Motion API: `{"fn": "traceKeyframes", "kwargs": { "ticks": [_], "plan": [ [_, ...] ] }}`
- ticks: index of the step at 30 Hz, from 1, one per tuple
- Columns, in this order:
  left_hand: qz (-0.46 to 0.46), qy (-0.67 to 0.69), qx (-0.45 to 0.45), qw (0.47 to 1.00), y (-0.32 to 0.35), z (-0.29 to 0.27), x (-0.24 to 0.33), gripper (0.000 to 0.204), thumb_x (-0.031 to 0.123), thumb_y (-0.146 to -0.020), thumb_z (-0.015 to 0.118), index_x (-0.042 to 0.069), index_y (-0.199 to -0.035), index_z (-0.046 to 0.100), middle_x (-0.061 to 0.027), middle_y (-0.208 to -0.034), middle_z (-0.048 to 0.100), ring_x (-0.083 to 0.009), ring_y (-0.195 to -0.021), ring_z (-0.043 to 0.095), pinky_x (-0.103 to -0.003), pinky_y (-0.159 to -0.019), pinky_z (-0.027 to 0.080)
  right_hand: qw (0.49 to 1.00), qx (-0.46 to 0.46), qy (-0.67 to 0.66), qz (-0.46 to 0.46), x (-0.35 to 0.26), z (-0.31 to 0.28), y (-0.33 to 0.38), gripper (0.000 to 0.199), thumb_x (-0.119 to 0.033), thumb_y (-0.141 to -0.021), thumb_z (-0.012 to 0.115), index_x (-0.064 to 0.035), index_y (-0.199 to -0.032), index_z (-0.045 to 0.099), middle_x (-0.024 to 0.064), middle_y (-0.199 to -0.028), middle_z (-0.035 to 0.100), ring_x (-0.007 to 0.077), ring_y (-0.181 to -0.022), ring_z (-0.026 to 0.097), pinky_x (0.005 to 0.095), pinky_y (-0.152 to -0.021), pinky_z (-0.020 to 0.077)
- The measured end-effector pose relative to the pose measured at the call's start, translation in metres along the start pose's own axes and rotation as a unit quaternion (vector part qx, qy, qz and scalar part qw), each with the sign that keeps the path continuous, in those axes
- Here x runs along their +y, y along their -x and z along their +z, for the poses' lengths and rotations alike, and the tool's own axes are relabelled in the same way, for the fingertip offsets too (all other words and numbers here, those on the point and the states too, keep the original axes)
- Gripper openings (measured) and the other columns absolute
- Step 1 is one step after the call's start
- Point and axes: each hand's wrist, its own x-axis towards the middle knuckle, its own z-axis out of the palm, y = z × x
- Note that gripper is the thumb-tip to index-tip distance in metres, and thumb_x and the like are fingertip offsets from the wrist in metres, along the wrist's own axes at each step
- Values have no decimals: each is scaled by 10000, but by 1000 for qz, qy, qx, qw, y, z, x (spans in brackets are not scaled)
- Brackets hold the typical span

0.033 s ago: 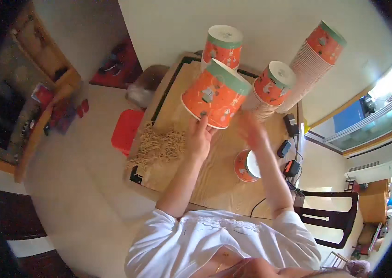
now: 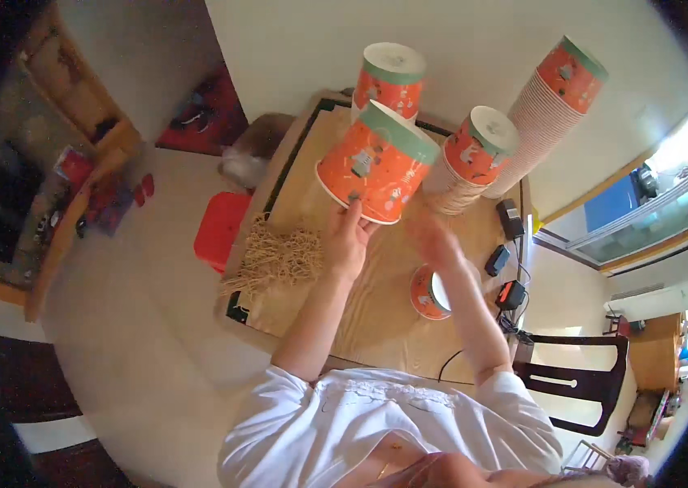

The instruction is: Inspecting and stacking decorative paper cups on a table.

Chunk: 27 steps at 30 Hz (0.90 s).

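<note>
My left hand (image 2: 348,244) grips the rim of an orange paper tub (image 2: 376,167) with a green band. This tub hangs tilted and bottom-up above the table. To its right, apart from it, my right hand (image 2: 435,244) is smeared by motion, so its fingers cannot be read. Below that hand a smaller orange tub (image 2: 423,294) rests on the table, partly covered by my right forearm. Behind the held tub stands another upturned tub (image 2: 390,81). A short stack of upturned tubs (image 2: 478,154) is to the right, and a tall stack (image 2: 551,106) rises behind it.
Crinkled paper shreds (image 2: 279,259) lie on the left of the wooden table (image 2: 376,325). A red bin (image 2: 220,232) stands beyond its left edge. Black adapters with cables (image 2: 511,295) line the right edge, near a dark chair (image 2: 576,378).
My right hand has shifted slightly left and down. The held tub has moved a touch to the left, still in my left hand.
</note>
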Motion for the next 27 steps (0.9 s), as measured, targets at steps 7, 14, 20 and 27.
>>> {"fn": "traceKeyframes", "kwargs": {
  "ticks": [7, 14, 20, 27],
  "plan": [
    [-42, 38, -33, 998, 1, -9, 19, 498, 214, -888, 526, 62, -1308, 306, -106, -1307, 412, -240, -1181, 444, -444, -970, 400, 956, -92, -210, 183, 22, 27, 8, 474, -439, -903, 432, -36, -1138, 513, 131, -1051, 593, 235, -926, 573, 389, -895, 428],
    [-64, 35, -4, 997, 21, -23, 19, 460, 165, -893, 503, 55, -1300, 319, -112, -1315, 403, -246, -1189, 434, -444, -972, 400, 954, -99, -245, 141, 9, 21, 12, 262, -261, -924, 460, -32, -987, 573, 60, -837, 617, 158, -677, 580, 285, -632, 496],
    [-56, -29, -24, 998, 37, -26, 16, 396, 131, -902, 484, 45, -1271, 370, -108, -1277, 441, -231, -1159, 462, -412, -948, 420, 993, -5, -99, 62, -6, 15, 12, 215, -208, -919, 450, -36, -966, 571, 52, -826, 611, 149, -667, 574, 283, -590, 485],
    [12, -254, -3, 967, 47, -25, -3, 447, 207, -921, 475, 46, -1296, 294, -93, -1191, 516, -191, -1072, 526, -367, -871, 468, 998, 36, -35, 45, -35, 15, 1, 200, -189, -893, 472, -81, -1045, 542, 26, -882, 591, 109, -754, 562, 232, -576, 453]
  ]
}}
